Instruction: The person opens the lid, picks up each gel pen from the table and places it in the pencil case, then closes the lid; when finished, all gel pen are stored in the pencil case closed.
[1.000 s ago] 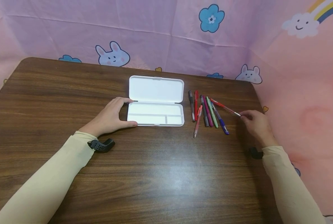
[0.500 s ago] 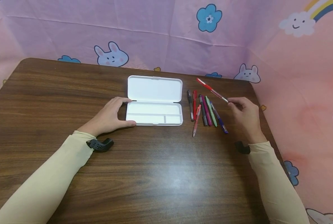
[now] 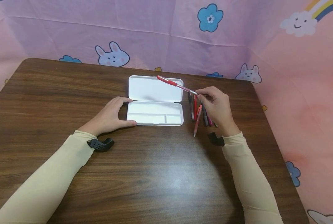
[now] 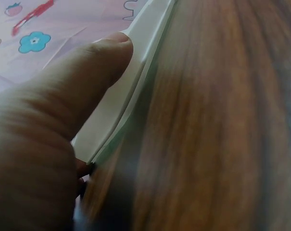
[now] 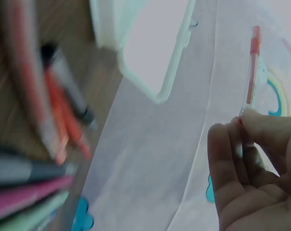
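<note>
red pen [image 3: 174,83] in mid-air, held at one end by the fingertips of your right hand [image 3: 217,109], its length slanting up and left over the raised lid of the white pencil case [image 3: 155,100] at the centre of the frame. the pinch is tight and small, thumb and forefinger closed on the pen's tip end, the other fingers curled loosely beneath; the right wrist view shows the same narrow grip, pen [image 5: 251,67] pointing away from the palm. your left hand [image 3: 110,115] rests at the case's left edge, thumb along the front corner and forefinger at the hinge end, fingers relaxed rather than clenched, steadying the case on the brown table [image 3: 57,93]. the remaining pens [image 3: 197,113] lie in a loose row just right of the case, partly under your right hand. by the look of it, you are carrying one pen across to the open tray; the next move calls for lowering it level into the long compartment and letting go cleanly.
</note>
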Demonstrator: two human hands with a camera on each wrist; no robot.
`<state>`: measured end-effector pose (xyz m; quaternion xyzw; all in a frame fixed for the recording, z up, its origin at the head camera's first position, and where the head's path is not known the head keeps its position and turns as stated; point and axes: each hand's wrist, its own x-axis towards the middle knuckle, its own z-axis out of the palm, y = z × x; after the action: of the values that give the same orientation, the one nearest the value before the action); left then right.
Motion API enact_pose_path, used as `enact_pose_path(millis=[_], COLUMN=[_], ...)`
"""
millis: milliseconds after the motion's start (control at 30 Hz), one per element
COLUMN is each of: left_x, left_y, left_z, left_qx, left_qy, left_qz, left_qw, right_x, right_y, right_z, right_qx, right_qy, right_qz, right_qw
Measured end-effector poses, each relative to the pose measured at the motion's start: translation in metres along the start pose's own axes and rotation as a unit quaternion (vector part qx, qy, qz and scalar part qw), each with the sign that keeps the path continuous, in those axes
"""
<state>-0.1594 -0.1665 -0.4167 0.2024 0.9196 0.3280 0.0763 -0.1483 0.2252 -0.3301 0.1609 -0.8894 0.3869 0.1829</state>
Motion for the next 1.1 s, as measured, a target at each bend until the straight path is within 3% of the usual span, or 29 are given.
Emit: enact_pose_path(millis=[267,500,700,1100], left_x=[0.002,0.001,0.002,0.001], left_y=[-0.002,-0.002,-0.003,-0.003], left_z=[0.003,0.002,0.002,0.002], left_qx=[0.004,0.002,0.002,-0.002], left_qy=[0.002,0.002,0.003,0.003], left_qz=[-0.006,-0.003,-0.001,-0.003], left_qw=[1.0000,1.0000,1.0000,1.0000], right_x=[0.011,0.014,0.014,0.012], right_y=[-0.020,-0.025,-0.024,-0.021], right_z=[0.029,0.048,0.056,0.064], right_qx=[0.028,0.009,-0.020,-0.065], right_qy=[-0.050,-0.125,-0.183,-0.242], right_qz=[-0.010,-0.001,0.008,0.028], right_qw=[0.998,0.992,0.983,0.968])
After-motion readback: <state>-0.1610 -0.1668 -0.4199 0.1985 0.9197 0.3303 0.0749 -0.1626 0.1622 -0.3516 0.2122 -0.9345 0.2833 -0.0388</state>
